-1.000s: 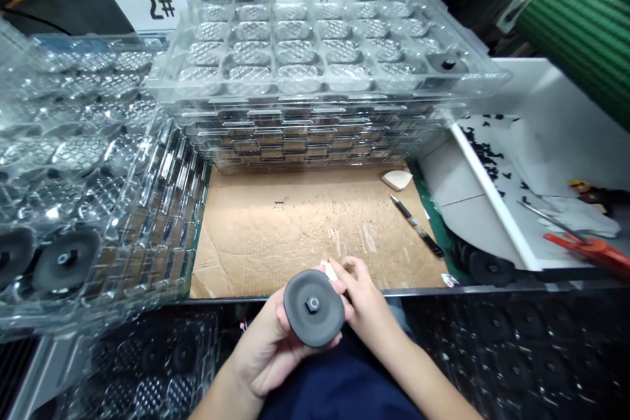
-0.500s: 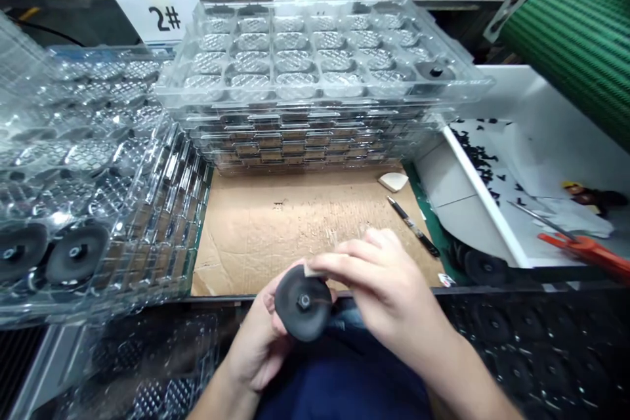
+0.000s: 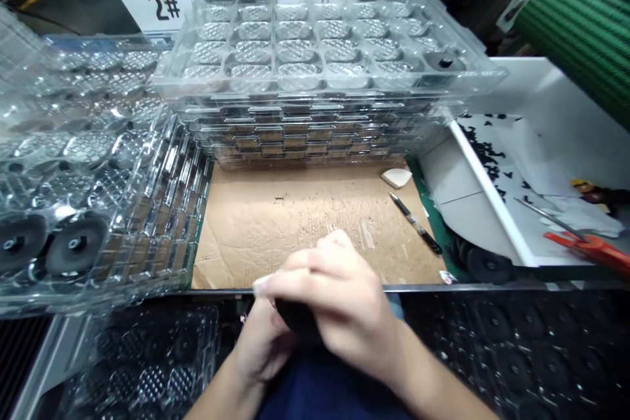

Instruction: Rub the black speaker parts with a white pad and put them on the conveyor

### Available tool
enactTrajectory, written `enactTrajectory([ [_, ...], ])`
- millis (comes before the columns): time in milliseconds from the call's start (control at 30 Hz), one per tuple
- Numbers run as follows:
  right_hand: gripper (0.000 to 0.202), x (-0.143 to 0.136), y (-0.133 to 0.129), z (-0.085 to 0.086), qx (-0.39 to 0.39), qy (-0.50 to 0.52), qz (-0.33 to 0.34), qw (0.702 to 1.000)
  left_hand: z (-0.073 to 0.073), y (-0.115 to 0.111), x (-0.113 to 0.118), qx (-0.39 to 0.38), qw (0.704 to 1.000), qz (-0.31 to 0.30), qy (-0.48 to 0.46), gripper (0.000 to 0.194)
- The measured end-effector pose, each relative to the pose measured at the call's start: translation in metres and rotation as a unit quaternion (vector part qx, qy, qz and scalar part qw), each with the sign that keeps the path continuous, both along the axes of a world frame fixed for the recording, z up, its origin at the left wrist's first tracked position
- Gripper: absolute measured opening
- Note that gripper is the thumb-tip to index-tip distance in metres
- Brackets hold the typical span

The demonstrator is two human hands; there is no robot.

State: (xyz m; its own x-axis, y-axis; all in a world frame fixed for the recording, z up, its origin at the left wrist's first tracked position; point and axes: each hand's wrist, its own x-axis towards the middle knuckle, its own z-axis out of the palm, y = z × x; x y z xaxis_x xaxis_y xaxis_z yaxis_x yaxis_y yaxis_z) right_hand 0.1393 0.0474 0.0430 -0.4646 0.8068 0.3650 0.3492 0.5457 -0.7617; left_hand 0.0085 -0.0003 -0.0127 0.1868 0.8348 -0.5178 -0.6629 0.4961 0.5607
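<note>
Low in front of me, my left hand (image 3: 263,335) is closed round a black round disc (image 3: 298,323), holding it from below and the left. My right hand (image 3: 339,298) lies across the top of the disc and covers most of it. Its fingers are bent and pressed together, with a small pale piece (image 3: 260,285) at the tips near the disc's far left edge. How the pale piece meets the disc is hard to make out. Beyond the hands lies a cardboard sheet (image 3: 256,223) with a pale wedge-shaped pad (image 3: 396,177) and a black pen (image 3: 416,223).
Stacked clear plastic trays (image 3: 300,88) stand at the back, a single black disc (image 3: 444,62) in the top one. More trays at left hold black discs (image 3: 77,245). At right, a white bin (image 3: 492,193) contains small black parts and an orange-handled tool (image 3: 590,247).
My right hand has swept left over the disc, from its upper right edge to its far left side. The disc's face, visible before, is now mostly covered. The view has shifted slightly.
</note>
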Motion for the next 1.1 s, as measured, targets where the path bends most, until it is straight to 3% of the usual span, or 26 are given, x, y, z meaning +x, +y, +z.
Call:
enactTrajectory([
  [67, 0.026, 0.011, 0.004, -0.015, -0.066, 0.0, -0.064, 0.996, 0.0, 0.001, -0.007, 0.003, 1.0, 0.006, -0.018, 0.062],
  [167, 0.019, 0.028, -0.002, -0.05, -0.165, -0.032, -0.157, 0.973, 0.002, 0.001, -0.02, -0.011, 0.997, -0.006, -0.073, 0.057],
  [267, 0.021, 0.035, -0.02, -0.087, -0.196, -0.056, -0.163, 0.965, 0.003, 0.001, -0.026, -0.021, 0.992, -0.02, -0.119, 0.054],
  [367, 0.021, 0.037, -0.029, -0.099, -0.207, -0.072, -0.157, 0.963, 0.005, 0.002, -0.024, -0.029, 0.988, -0.016, -0.149, 0.05],
  [433, 0.023, 0.037, -0.027, -0.085, -0.21, -0.071, -0.175, 0.959, 0.009, 0.002, -0.02, -0.037, 0.987, -0.013, -0.157, 0.049],
  [500, 0.024, 0.035, -0.021, -0.056, -0.188, -0.051, -0.211, 0.958, 0.012, 0.003, -0.015, -0.049, 0.988, -0.012, -0.149, 0.051],
  [567, 0.026, 0.026, -0.017, -0.025, -0.118, -0.022, -0.226, 0.967, 0.014, 0.002, -0.01, -0.052, 0.991, -0.004, -0.122, 0.054],
  [667, 0.029, 0.004, -0.019, 0.007, 0.024, -0.026, -0.123, 0.992, 0.013, 0.001, -0.006, -0.037, 0.996, 0.003, -0.076, 0.055],
  [733, 0.028, -0.008, -0.021, 0.014, 0.028, -0.061, -0.056, 0.996, 0.01, -0.001, -0.005, -0.028, 0.998, 0.018, -0.049, 0.051],
  [800, 0.026, -0.016, -0.022, 0.013, -0.025, -0.096, -0.023, 0.995, 0.009, -0.001, -0.004, -0.026, 0.999, 0.039, -0.02, 0.049],
  [867, 0.025, -0.019, -0.019, 0.009, -0.031, -0.103, -0.045, 0.993, 0.01, -0.001, -0.002, -0.027, 0.999, 0.04, 0.006, 0.05],
  [967, 0.028, -0.017, -0.017, 0.006, 0.025, -0.048, -0.075, 0.996, 0.013, 0.001, 0.0, -0.025, 0.999, 0.028, 0.014, 0.046],
  [1100, 0.023, 0.004, -0.024, 0.011, -0.045, -0.022, 0.033, 0.998, 0.011, 0.004, -0.006, 0.012, 0.999, 0.029, -0.025, 0.054],
])
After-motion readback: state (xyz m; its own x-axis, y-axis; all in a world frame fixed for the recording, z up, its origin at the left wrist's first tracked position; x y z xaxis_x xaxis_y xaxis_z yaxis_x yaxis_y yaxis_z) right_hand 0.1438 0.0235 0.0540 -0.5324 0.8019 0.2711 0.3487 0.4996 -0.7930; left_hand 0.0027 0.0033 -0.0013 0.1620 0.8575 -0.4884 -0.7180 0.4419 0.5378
